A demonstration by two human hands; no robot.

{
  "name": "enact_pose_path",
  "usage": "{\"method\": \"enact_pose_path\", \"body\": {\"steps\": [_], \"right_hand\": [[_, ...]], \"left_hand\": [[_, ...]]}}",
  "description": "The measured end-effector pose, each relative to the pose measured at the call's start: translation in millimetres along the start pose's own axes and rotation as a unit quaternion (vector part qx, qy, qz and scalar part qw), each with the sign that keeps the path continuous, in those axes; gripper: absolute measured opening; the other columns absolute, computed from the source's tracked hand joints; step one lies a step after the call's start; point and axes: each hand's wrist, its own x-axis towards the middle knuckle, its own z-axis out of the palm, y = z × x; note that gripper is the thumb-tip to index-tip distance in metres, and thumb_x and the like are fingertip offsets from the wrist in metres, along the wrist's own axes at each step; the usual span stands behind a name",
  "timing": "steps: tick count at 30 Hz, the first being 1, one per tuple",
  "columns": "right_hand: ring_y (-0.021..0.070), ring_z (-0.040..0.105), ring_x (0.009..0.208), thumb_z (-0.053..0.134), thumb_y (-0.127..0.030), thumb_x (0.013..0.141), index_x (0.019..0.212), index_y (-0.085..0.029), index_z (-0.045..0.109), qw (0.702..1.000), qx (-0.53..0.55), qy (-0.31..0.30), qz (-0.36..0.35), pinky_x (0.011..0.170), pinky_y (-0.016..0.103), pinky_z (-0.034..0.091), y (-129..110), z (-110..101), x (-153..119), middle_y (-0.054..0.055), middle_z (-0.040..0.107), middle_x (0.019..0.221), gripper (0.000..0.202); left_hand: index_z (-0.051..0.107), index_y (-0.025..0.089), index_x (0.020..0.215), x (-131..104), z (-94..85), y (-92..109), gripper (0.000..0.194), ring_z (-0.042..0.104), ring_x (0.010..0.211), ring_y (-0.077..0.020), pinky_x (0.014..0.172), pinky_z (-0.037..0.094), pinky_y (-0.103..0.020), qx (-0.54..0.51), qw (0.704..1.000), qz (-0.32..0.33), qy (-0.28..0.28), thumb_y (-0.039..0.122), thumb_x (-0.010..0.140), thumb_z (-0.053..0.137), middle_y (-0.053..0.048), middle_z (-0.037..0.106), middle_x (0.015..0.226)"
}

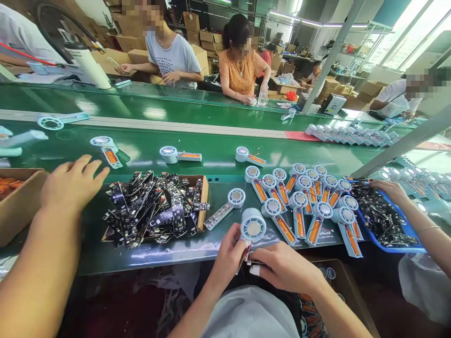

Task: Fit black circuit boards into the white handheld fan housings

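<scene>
Near the table's front edge, my left hand is closed around the handle of a light blue handheld fan, its round head up. My right hand, one finger wrapped in white, is closed at the lower end of that handle, beside thin red wires. What its fingertips grip is mostly hidden; a thin dark edge shows there. Another fan with a circuit board in its handle lies just beyond my left hand. Left of it, black circuit boards are heaped in a cardboard tray.
Several fans with orange-filled handles lie to the right, by a blue tray of boards and another person's hand. Another person's arm reaches in at left. Beyond runs a green conveyor carrying fans. Below is a box.
</scene>
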Motion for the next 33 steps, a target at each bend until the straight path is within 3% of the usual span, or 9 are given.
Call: {"method": "enact_pose_path", "body": {"steps": [3, 6, 11, 15, 18, 22, 25, 28, 33], "right_hand": [[0.0118, 0.055, 0.058, 0.049, -0.029, 0.099, 0.078, -0.019, 0.057, 0.983, 0.18, 0.039, -0.015, 0.06, 0.022, 0.038, 11.5, 13.7, 6.6, -0.002, 0.061, 0.063, 0.025], [0.0088, 0.043, 0.049, 0.043, -0.048, 0.103, 0.069, -0.02, 0.047, 0.946, 0.317, 0.074, 0.019, 0.054, 0.021, 0.034, 18.7, 29.3, 11.3, -0.005, 0.049, 0.054, 0.044], [0.0074, 0.028, 0.048, 0.041, -0.066, 0.098, 0.066, -0.021, 0.04, 0.897, 0.408, 0.155, 0.07, 0.048, 0.022, 0.026, 20.4, 50.0, 14.7, -0.008, 0.037, 0.051, 0.055], [0.0061, 0.025, 0.041, 0.041, -0.072, 0.095, 0.064, -0.023, 0.037, 0.853, 0.475, 0.193, 0.102, 0.04, 0.021, 0.022, 19.1, 60.8, 16.5, -0.009, 0.034, 0.048, 0.058], [0.0059, 0.023, 0.039, 0.044, -0.074, 0.092, 0.066, -0.023, 0.037, 0.829, 0.507, 0.204, 0.12, 0.037, 0.02, 0.021, 16.2, 63.6, 17.7, -0.01, 0.032, 0.048, 0.057], [0.0065, 0.029, 0.045, 0.047, -0.066, 0.096, 0.072, -0.021, 0.044, 0.836, 0.473, 0.249, 0.128, 0.042, 0.019, 0.026, 7.2, 65.6, 15.0, -0.009, 0.039, 0.053, 0.051], [0.0081, 0.036, 0.05, 0.052, -0.057, 0.097, 0.101, -0.019, 0.054, 0.843, 0.431, 0.295, 0.129, 0.045, 0.019, 0.03, -0.1, 72.0, 9.3, -0.006, 0.05, 0.065, 0.038], [0.0105, 0.044, 0.053, 0.049, -0.047, 0.101, 0.127, -0.019, 0.051, 0.859, 0.354, 0.345, 0.137, 0.047, 0.02, 0.037, -1.6, 80.6, 5.6, -0.004, 0.055, 0.069, 0.038], [0.0207, 0.07, 0.082, 0.037, -0.028, 0.103, 0.135, -0.017, 0.058, 0.895, 0.076, 0.42, 0.127, 0.068, 0.028, 0.055, 6.7, 90.3, 11.3, 0.011, 0.072, 0.098, 0.04]], "left_hand": [[0.058, 0.019, 0.081, -2.4, 1.1, 1.9, 0.011, 0.05, 0.063, -0.012, 0.058, 0.04, -0.022, -0.033, 0.999, -0.033, 0.0, 0.03, 0.077, 0.058, 0.002, 0.06, 0.074], [0.064, 0.018, 0.097, -4.8, -2.4, -10.3, 0.025, 0.053, 0.065, -0.0134, 0.061, 0.043, -0.024, -0.081, 0.995, -0.06, -0.017, 0.039, 0.084, 0.057, 0.001, 0.062, 0.076], [0.059, 0.021, 0.121, -8.7, -8.3, -30.7, 0.037, 0.063, 0.093, -0.0195, 0.085, 0.05, -0.031, -0.123, 0.99, -0.033, -0.062, 0.043, 0.092, 0.053, -0.003, 0.068, 0.1], [0.056, 0.022, 0.125, -10.8, -3.9, -22.4, 0.04, 0.061, 0.108, -0.0212, 0.098, 0.047, -0.033, -0.046, 0.997, -0.004, -0.07, 0.037, 0.087, 0.063, -0.006, 0.067, 0.115], [0.058, 0.021, 0.118, -11.4, 3.6, -11.9, 0.038, 0.063, 0.104, -0.0209, 0.097, 0.048, -0.033, 0.005, 0.999, 0.009, -0.05, 0.041, 0.086, 0.065, -0.006, 0.068, 0.109], [0.059, 0.02, 0.109, -10.9, 10.1, -9.0, 0.032, 0.06, 0.078, -0.0165, 0.075, 0.052, -0.027, 0.051, 0.999, 0.012, 0.005, 0.046, 0.09, 0.054, -0.002, 0.066, 0.088], [0.06, 0.021, 0.103, -9.3, 10.3, -11.5, 0.027, 0.056, 0.069, -0.0158, 0.063, 0.048, -0.025, 0.092, 0.994, 0.025, 0.058, 0.042, 0.092, 0.047, 0.001, 0.061, 0.078], [0.06, 0.022, 0.103, -7.7, 8.6, -13.6, 0.024, 0.061, 0.08, -0.0184, 0.071, 0.051, -0.027, 0.113, 0.99, 0.036, 0.073, 0.04, 0.092, 0.047, -0.002, 0.066, 0.086], [0.051, 0.023, 0.13, -9.5, 10.9, -23.3, 0.04, 0.055, 0.128, -0.0239, 0.105, 0.045, -0.035, 0.073, 0.995, 0.044, 0.053, 0.04, 0.094, 0.044, -0.01, 0.06, 0.136]]}}
